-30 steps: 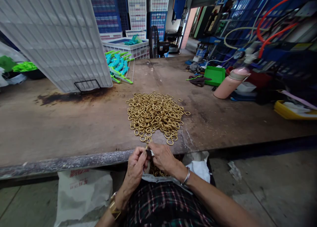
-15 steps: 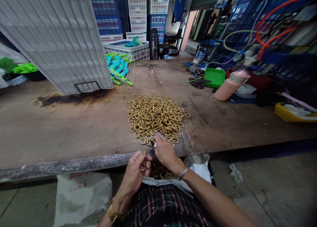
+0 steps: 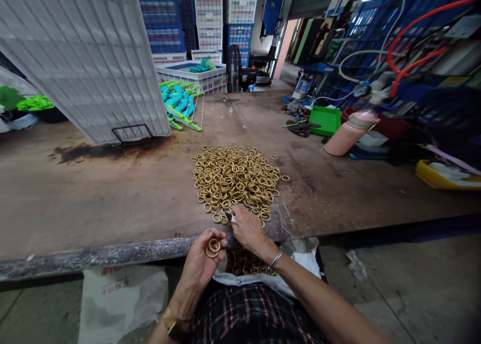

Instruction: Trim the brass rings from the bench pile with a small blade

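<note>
A heap of gold-coloured rings (image 3: 236, 176) lies near the front of the worktable. My left hand (image 3: 205, 256) is palm up just off the table's edge, its fingers curled around a couple of gold-coloured rings (image 3: 213, 248). At the near side of the heap, my right hand (image 3: 250, 229) is closed on a small dark-tipped tool (image 3: 230, 217) with a white part. The kind of tool is too small to make out. Below my hands, an open white sack (image 3: 240, 279) holds more of these rings, partly hidden by my right wrist.
A large ribbed white panel (image 3: 93, 58) leans in a black wire stand on the worktable (image 3: 143, 199). Turquoise and green pieces (image 3: 182, 103) stand beside it. To the right are a green tray (image 3: 326, 120), a pink bottle (image 3: 349, 133) and a yellow tray (image 3: 443, 176).
My left hand has turned palm up, bringing its rings into plain view. My right hand stays at the heap's near edge, and the dark tip of its tool now shows more clearly.
</note>
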`<state>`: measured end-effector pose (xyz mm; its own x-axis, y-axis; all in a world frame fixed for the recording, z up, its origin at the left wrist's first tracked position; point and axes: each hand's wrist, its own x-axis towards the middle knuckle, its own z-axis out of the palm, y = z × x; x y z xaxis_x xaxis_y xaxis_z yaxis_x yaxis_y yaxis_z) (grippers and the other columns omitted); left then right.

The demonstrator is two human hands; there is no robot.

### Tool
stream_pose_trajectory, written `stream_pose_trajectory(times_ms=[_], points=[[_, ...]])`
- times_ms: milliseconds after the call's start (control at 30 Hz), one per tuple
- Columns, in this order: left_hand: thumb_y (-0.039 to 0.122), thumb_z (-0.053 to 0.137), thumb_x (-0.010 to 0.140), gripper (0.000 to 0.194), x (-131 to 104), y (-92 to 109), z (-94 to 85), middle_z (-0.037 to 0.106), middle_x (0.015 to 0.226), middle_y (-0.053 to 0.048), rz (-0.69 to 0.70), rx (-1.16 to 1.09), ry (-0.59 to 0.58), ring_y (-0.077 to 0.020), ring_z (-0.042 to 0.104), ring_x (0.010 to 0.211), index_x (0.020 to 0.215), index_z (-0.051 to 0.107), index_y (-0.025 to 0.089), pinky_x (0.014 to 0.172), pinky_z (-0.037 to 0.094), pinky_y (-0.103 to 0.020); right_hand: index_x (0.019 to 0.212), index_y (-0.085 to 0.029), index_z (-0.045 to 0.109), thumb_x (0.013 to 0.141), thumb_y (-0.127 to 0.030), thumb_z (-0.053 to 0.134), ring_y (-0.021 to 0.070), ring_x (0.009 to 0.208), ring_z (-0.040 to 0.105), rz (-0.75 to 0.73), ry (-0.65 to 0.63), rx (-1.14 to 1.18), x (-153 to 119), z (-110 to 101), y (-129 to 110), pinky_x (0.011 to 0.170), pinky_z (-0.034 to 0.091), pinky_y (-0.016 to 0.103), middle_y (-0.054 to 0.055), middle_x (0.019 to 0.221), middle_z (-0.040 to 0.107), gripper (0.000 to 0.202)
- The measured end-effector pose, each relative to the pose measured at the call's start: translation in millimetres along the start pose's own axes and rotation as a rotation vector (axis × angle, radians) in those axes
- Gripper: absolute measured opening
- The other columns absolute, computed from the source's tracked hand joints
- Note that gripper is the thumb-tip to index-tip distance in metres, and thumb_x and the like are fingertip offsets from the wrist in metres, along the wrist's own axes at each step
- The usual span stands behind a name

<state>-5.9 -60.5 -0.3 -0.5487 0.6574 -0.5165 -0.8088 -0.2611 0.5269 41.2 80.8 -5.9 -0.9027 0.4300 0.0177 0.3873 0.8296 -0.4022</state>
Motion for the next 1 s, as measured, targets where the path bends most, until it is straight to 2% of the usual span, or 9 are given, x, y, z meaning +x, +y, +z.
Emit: stream_pose_trajectory(times_ms=[133,333,500,633,700,767,833,900,1000], points=[[0.030,0.068,0.066,0.023,6.0,-2.8,4.5,0.060,0.069,-0.001,0.065,0.087,0.105,-0.0103,0.057,0.055,0.073,0.052,0.015,0.039,0.036,-0.016,0.091,-0.017,0.050,0.076,-0.008,0.043,0.0143,0.072,0.050,-0.131,0.057,0.217,-4.3,0.5,3.8,0.064,0.033,0.024,0.003,0.081,0.057,0.019],[0.044,0.066,0.066,0.033,7.1,-6.2,12.0,0.043,0.050,0.009,0.177,0.351,0.035,-0.0025,0.032,0.037,0.076,0.051,0.017,0.033,0.022,-0.013,0.088,-0.018,0.052,0.081,-0.015,0.045,0.0120,0.066,0.050,-0.256,0.014,0.485,-14.5,-10.8,-5.7,0.061,0.034,0.022,0.000,0.074,0.056,0.010],[0.047,0.059,0.071,0.030,6.6,-8.4,7.9,0.042,0.048,0.008,0.349,0.593,0.115,-0.0042,0.033,0.037,0.073,0.055,0.017,0.036,0.025,-0.016,0.076,-0.018,0.053,0.086,-0.029,0.042,0.0100,0.060,0.046,-0.061,0.015,0.730,-13.3,-17.4,-11.2,0.058,0.035,0.021,-0.002,0.065,0.053,0.019],[0.038,0.056,0.076,0.023,3.8,-9.4,7.9,0.057,0.059,0.002,0.622,0.844,0.100,-0.0112,0.052,0.058,0.076,0.063,0.017,0.056,0.041,-0.021,0.064,-0.018,0.048,0.085,-0.035,0.041,0.0082,0.050,0.041,0.032,-0.140,0.866,-15.0,-15.1,-10.5,0.052,0.033,0.020,-0.005,0.052,0.046,0.028],[0.037,0.055,0.077,0.022,2.3,-10.5,8.5,0.060,0.064,0.000,0.674,0.887,0.064,-0.0124,0.054,0.064,0.076,0.064,0.016,0.063,0.042,-0.023,0.062,-0.018,0.046,0.085,-0.035,0.040,0.0076,0.048,0.040,0.055,-0.182,0.911,-16.6,-12.4,-9.9,0.050,0.032,0.019,-0.005,0.050,0.046,0.030],[0.039,0.054,0.077,0.025,0.9,-11.7,9.2,0.056,0.059,0.002,0.574,0.848,0.038,-0.0097,0.049,0.054,0.075,0.062,0.016,0.054,0.040,-0.021,0.063,-0.017,0.047,0.083,-0.033,0.042,0.0074,0.048,0.039,0.086,-0.171,0.942,-17.6,-10.2,-9.5,0.050,0.032,0.019,-0.005,0.051,0.047,0.026],[0.044,0.054,0.077,0.028,-0.7,-12.5,10.3,0.049,0.054,0.005,0.394,0.764,0.028,-0.0060,0.039,0.042,0.076,0.057,0.016,0.041,0.030,-0.018,0.066,-0.017,0.049,0.080,-0.030,0.044,0.0076,0.051,0.040,0.100,-0.124,0.930,-17.8,-9.8,-9.5,0.051,0.032,0.018,-0.006,0.054,0.047,0.020],[0.047,0.054,0.075,0.030,-2.5,-12.5,12.1,0.045,0.052,0.007,0.272,0.688,0.025,-0.0038,0.031,0.036,0.077,0.054,0.017,0.035,0.022,-0.016,0.068,-0.017,0.051,0.077,-0.027,0.047,0.0080,0.054,0.041,0.081,-0.080,0.870,-17.8,-11.4,-9.9,0.052,0.032,0.018,-0.005,0.056,0.047,0.015],[0.048,0.057,0.074,0.030,-4.7,-11.7,14.8,0.046,0.054,0.006,0.249,0.634,-0.003,-0.0031,0.032,0.037,0.076,0.051,0.018,0.035,0.021,-0.015,0.068,-0.017,0.053,0.076,-0.025,0.048,0.0083,0.056,0.043,0.027,-0.049,0.798,-19.0,-15.1,-10.0,0.054,0.033,0.019,-0.005,0.058,0.048,0.013]])
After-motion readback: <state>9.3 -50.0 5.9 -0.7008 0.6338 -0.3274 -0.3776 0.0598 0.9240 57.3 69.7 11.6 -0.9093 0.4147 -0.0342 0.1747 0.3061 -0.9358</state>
